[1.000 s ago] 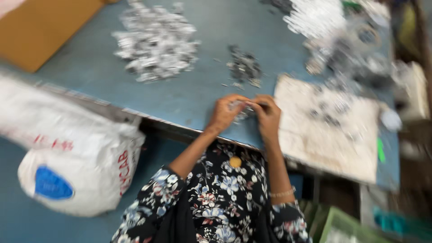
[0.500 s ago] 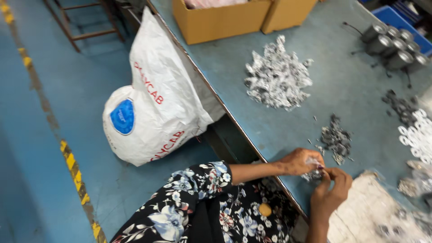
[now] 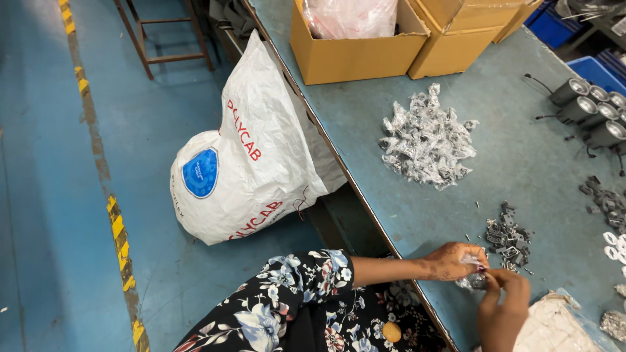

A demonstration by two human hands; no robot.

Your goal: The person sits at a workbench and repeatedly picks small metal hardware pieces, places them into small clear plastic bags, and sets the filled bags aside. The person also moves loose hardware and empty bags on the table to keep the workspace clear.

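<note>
My left hand [image 3: 453, 261] and my right hand [image 3: 503, 309] meet at the near edge of the blue-grey table [image 3: 521, 163]. Together they pinch a small clear plastic packet [image 3: 473, 279] with tiny parts inside. Just beyond the hands lies a small heap of dark metal clips [image 3: 507, 236]. Farther back sits a larger pile of small clear packets [image 3: 427, 140]. My left arm wears a dark floral sleeve [image 3: 300, 287].
Two cardboard boxes [image 3: 365, 45] stand at the table's back. Round metal lamp housings [image 3: 590, 111] and white rings [image 3: 614, 244] lie at the right. A big white sack [image 3: 244, 163] leans on the blue floor by the table. A worn cloth [image 3: 554, 326] lies near my right hand.
The view has swung left, from straight over the table to the floor and sack. Both hands stay together on the small packet at the table edge.
</note>
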